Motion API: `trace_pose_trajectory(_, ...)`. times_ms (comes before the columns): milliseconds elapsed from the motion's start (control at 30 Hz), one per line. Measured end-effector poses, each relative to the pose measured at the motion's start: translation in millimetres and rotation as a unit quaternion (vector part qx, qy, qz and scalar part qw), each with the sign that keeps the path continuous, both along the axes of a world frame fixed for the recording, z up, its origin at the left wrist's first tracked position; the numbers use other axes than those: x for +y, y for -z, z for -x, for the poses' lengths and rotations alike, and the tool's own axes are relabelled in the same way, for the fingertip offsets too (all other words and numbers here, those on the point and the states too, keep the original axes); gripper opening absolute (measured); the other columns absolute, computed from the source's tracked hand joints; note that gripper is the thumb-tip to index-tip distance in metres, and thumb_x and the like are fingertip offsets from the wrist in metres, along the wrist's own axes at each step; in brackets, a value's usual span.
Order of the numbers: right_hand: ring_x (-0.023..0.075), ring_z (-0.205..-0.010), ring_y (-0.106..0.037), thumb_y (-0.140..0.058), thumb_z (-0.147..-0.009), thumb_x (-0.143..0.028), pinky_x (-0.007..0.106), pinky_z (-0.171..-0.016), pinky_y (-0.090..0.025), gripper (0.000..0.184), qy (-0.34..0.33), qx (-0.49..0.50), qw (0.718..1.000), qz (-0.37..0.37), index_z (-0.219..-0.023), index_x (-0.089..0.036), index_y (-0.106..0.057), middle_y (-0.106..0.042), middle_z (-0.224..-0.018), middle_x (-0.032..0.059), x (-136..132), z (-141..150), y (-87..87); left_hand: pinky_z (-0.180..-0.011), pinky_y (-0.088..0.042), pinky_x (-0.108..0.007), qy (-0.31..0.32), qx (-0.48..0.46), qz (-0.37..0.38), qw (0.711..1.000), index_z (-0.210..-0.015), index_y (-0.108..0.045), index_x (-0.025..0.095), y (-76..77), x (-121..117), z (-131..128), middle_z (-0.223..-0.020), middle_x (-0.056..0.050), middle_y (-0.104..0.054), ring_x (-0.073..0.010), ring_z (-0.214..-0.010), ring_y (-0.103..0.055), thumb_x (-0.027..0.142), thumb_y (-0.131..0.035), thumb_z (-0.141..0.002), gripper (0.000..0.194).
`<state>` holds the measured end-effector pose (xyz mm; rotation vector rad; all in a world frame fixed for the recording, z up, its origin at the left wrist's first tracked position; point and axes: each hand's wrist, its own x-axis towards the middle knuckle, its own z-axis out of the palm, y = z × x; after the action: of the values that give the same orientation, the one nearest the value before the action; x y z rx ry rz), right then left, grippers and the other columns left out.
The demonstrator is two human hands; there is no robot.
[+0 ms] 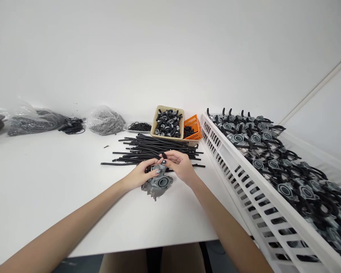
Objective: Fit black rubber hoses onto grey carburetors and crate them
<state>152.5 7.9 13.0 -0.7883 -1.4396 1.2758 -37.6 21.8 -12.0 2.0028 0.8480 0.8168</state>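
A grey metal carburetor (158,184) is held just above or on the white table, its round bore facing me. My left hand (140,173) wraps round its left side, thumb across the front of the body. At the top of the carburetor a small black rubber cap (164,155) sits between the fingertips of my right hand (179,163), which is closed in a pinch. Whether the cap is fully seated I cannot tell, as the fingers partly cover it. Behind both hands lies a loose pile of black rubber hoses (147,146).
A white slatted crate (244,178) full of carburetors stands at the right. Along the back are a beige basket (152,131) of black caps, an orange basket (197,127), a tray of black rings (139,126), and plastic bags of small parts (105,120).
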Motion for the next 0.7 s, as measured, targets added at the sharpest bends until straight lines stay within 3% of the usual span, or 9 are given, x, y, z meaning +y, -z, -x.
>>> trace_pose_trajectory(233,0.0151,-0.067,-0.062,-0.086,-0.058,-0.036,0.031,-0.07,-0.052,0.042,0.037,-0.01,0.999,0.01,-0.091,-0.019,-0.067,-0.066,-0.072,-0.0003,4.0,1.2,5.4,-0.088,-0.046,-0.031,0.012,-0.004,0.002,1.0,-0.1,-0.063,0.017,-1.8,-0.7,-0.3,-0.098,-0.003,-0.068,-0.0221,-0.094,-0.06,0.048,-0.055,-0.087,0.034)
trace_pose_trajectory(367,0.016,-0.074,-0.063,-0.083,-0.064,-0.04,0.03,-0.072,-0.052,0.04,0.021,-0.005,1.0,0.015,-0.093,-0.018,-0.067,-0.068,-0.077,0.0016,3.1,1.7,4.5,-0.089,-0.046,-0.031,0.016,-0.01,0.012,1.0,-0.1,-0.063,0.017,-1.1,0.1,-0.3,-0.099,-0.004,-0.068,-0.0224,-0.095,-0.06,0.047,-0.055,-0.087,0.034)
trace_pose_trajectory(500,0.0189,-0.089,-0.065,-0.074,-0.074,-0.045,0.033,-0.079,-0.052,0.037,-0.038,-0.024,0.998,0.032,-0.099,-0.018,-0.07,-0.072,-0.092,0.0061,-0.1,-5.9,-2.3,-0.09,-0.046,-0.033,0.017,0.0,0.003,1.0,-0.101,-0.064,0.017,-0.8,0.8,0.5,-0.1,-0.004,-0.068,-0.0236,-0.096,-0.06,0.051,-0.053,-0.087,0.038)
trace_pose_trajectory(700,0.0214,-0.1,-0.067,-0.075,-0.075,-0.039,0.041,-0.098,-0.047,0.046,-0.167,-0.018,0.983,0.069,-0.116,-0.019,-0.067,-0.073,-0.104,0.0088,-4.3,-20.3,-11.6,-0.092,-0.048,-0.036,-0.022,0.009,0.007,1.0,-0.104,-0.065,0.017,1.1,1.1,0.8,-0.103,-0.005,-0.069,-0.0259,-0.099,-0.061,0.055,-0.057,-0.082,0.045)
